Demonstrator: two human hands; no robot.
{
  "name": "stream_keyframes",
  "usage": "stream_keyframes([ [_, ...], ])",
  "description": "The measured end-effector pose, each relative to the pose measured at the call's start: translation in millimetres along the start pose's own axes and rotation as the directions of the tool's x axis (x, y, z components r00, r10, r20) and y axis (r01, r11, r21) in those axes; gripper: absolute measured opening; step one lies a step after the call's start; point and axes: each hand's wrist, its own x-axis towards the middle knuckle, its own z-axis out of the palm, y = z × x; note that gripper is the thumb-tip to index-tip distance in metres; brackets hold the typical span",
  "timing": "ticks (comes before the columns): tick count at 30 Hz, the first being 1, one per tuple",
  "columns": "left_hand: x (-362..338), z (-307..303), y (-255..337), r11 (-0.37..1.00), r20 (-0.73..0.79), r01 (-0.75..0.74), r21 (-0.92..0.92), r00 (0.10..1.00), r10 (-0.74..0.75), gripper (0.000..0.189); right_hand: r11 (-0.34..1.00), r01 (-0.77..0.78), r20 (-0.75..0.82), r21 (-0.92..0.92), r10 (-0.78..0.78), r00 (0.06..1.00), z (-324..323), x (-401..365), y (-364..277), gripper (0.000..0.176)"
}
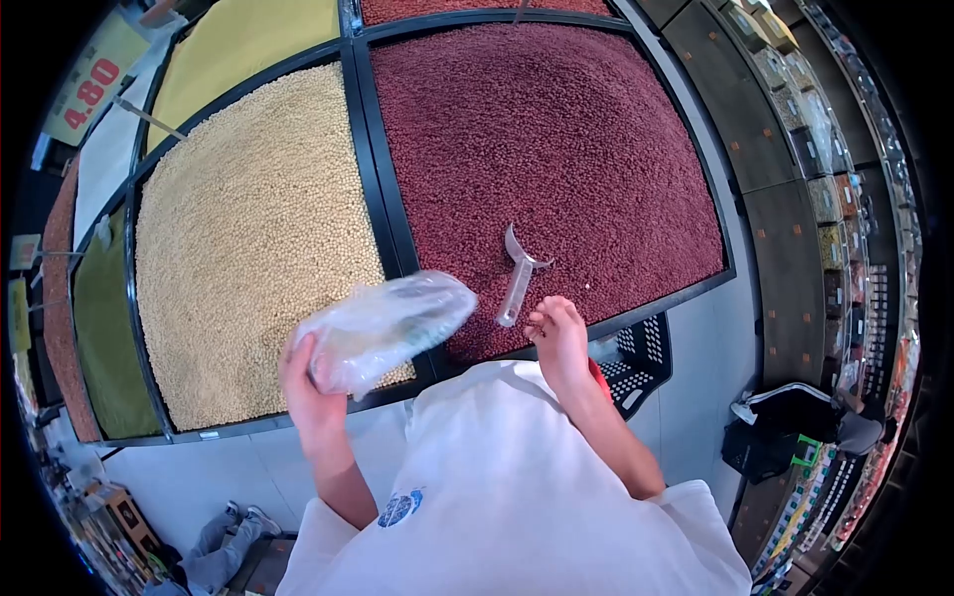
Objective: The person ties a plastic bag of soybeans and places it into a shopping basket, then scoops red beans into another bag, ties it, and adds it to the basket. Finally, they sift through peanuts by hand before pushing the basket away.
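My left hand (pixel 316 387) is closed on a clear plastic bag (pixel 397 323), held over the front edge of the pale beans (pixel 258 219). The bag is crinkled and lies sideways in the air; I cannot make out whether anything is in it. A clear plastic scoop (pixel 516 288) rests on the dark red beans (pixel 547 129), its handle pointing toward me. Just right of that handle is my right hand (pixel 559 343), apart from the scoop, its fingers bent but separated, with no object visible in them.
Black dividers (pixel 378 169) separate the bins. A black perforated basket (pixel 641 363) is low on the right, beside my right forearm. Farther left are a green bin (pixel 114 328) and a price sign (pixel 91 91). Packaged goods (pixel 830 238) line shelves at right. Someone's legs (pixel 224 551) show at lower left.
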Motion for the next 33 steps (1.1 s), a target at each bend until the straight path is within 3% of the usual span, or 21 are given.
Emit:
stream_keyframes([
  [2,1,2,6,0.993,-0.008,-0.113,0.036,0.994,0.113,0.025,0.986,-0.166,-0.147,-0.004,0.164,0.976,10,5,5,0.016],
  [3,4,2,8,0.988,0.002,-0.147,0.039,0.989,0.147,0.025,0.962,-0.267,-0.046,0.059,0.270,0.962,10,15,6,0.023],
  [6,5,15,8,0.985,-0.026,-0.166,0.048,0.986,0.168,0.023,0.860,-0.439,0.261,0.259,0.375,0.890,15,58,10,0.023],
  [9,1,26,1,0.990,0.009,-0.134,0.053,0.991,0.134,0.023,0.898,-0.344,0.248,0.275,0.280,0.927,12,92,25,0.022],
  [12,5,27,-6,0.993,0.039,-0.106,0.048,0.994,0.104,0.024,0.892,-0.359,0.279,0.274,0.283,0.918,13,95,27,0.022],
  [16,2,41,-11,0.991,0.020,-0.122,0.053,0.993,0.121,0.018,0.921,-0.328,0.181,0.209,0.293,0.939,18,83,23,0.024],
  [18,4,41,-11,0.993,0.096,-0.116,0.037,0.989,0.112,0.016,0.936,-0.325,0.128,0.133,0.309,0.942,18,70,21,0.024],
  [25,11,55,-16,0.983,0.091,-0.154,0.102,0.985,0.145,0.011,0.961,-0.265,0.101,-0.082,0.273,0.957,5,36,14,0.022],
  [31,26,79,-35,0.945,0.157,-0.249,0.212,0.963,0.218,0.011,0.964,-0.120,0.108,-0.237,0.149,0.983,4,18,1,0.019],
  [33,35,86,-45,0.908,0.249,-0.307,0.285,0.938,0.239,0.013,0.957,-0.070,0.101,-0.282,0.102,0.990,2,17,-2,0.019],
])
